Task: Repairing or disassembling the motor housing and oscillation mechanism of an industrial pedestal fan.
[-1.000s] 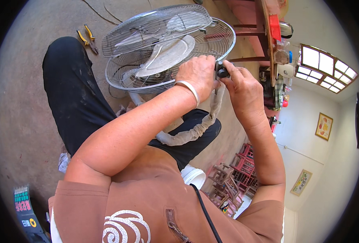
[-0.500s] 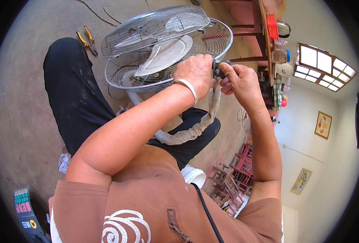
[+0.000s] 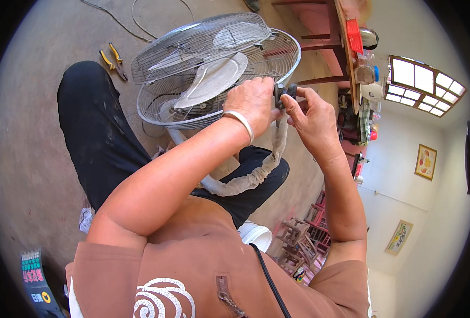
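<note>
A metal fan with a wire cage (image 3: 152, 108) lies beyond my knees, its front grille (image 3: 166, 50) tilted away from the rear half and a pale, dusty blade (image 3: 213, 82) between them. My left hand (image 3: 252, 103), with a white bracelet at its wrist, is closed at the cage's near right edge; its fingertips are mostly hidden. Beside it, my right hand (image 3: 315, 117) pinches a dark knob (image 3: 284, 94) between thumb and fingers. Below the knob hangs a cloth-wrapped tube (image 3: 266, 168), curving over my lap toward the fan.
Pliers with yellow-black handles (image 3: 114, 59) lie on the concrete floor beyond my left knee. A cable (image 3: 115, 18) runs behind the fan. At right stands a wooden table (image 3: 342, 42) holding a red basket and jars. Stools (image 3: 317, 225) and a white bucket (image 3: 257, 237) are nearer my right side.
My right thumb and fingers have shifted around the knob, with the wrist slightly turned. My left hand keeps its place at the fan. The whole view has shifted slightly.
</note>
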`<state>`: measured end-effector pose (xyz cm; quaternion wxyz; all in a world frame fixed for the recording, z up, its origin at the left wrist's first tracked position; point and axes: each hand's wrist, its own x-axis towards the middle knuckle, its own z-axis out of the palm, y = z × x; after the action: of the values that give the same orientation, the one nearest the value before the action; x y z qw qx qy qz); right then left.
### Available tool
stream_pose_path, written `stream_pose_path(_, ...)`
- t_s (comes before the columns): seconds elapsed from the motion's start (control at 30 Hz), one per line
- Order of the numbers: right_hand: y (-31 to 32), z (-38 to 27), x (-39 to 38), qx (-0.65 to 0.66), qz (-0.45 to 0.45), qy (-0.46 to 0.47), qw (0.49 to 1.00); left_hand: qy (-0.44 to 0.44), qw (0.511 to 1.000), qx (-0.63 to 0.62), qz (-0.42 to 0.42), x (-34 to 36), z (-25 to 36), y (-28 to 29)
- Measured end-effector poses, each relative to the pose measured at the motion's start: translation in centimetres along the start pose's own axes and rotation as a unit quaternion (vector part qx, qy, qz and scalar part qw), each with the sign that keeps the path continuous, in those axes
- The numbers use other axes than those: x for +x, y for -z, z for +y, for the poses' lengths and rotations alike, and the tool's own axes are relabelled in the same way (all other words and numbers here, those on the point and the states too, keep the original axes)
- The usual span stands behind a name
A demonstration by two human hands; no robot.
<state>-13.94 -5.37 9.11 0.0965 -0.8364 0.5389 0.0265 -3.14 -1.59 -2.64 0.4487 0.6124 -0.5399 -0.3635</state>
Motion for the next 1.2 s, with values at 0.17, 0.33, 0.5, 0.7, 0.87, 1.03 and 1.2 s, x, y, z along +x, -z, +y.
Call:
stream_pose_path(0.17, 0.2, -0.5, -0.5, -0.04, 0.006, 0.055, 0.998, 0.021, 0.999, 0.011, -0.026, 0.1, 0.3, 0.4)
stream_pose_path(0.33, -0.2, 0.5, -0.2, -0.028, 0.009, 0.033, 0.999, 0.023, 0.999, 0.009, -0.027, 0.1, 0.5, 0.3)
stream_pose_path(0.5, -0.1, 0.0, -0.5, -0.117, 0.042, 0.158, 0.98, 0.009, 1.0, 0.004, -0.008, -0.1, 0.1, 0.0)
stream_pose_path(0.7, 0.1, 1.0, -0.4, -0.208, 0.065, 0.278, 0.935, -0.008, 1.0, -0.002, 0.024, 0.0, -0.3, -0.5)
stream_pose_path(0.87, -0.2, 0.5, -0.1, -0.182, 0.07, 0.204, 0.959, -0.012, 0.999, 0.001, 0.031, -0.1, -0.1, -0.7)
stream_pose_path(1.03, -0.3, -0.9, 0.5, -0.029, 0.012, 0.008, 0.999, 0.0, 1.0, 0.008, 0.026, 0.0, -0.2, -0.4)
stream_pose_path(1.2, -0.5, -0.5, 0.0, -0.141, 0.029, 0.094, 0.985, -0.004, 1.0, 0.007, 0.02, 0.0, -0.3, -0.4)
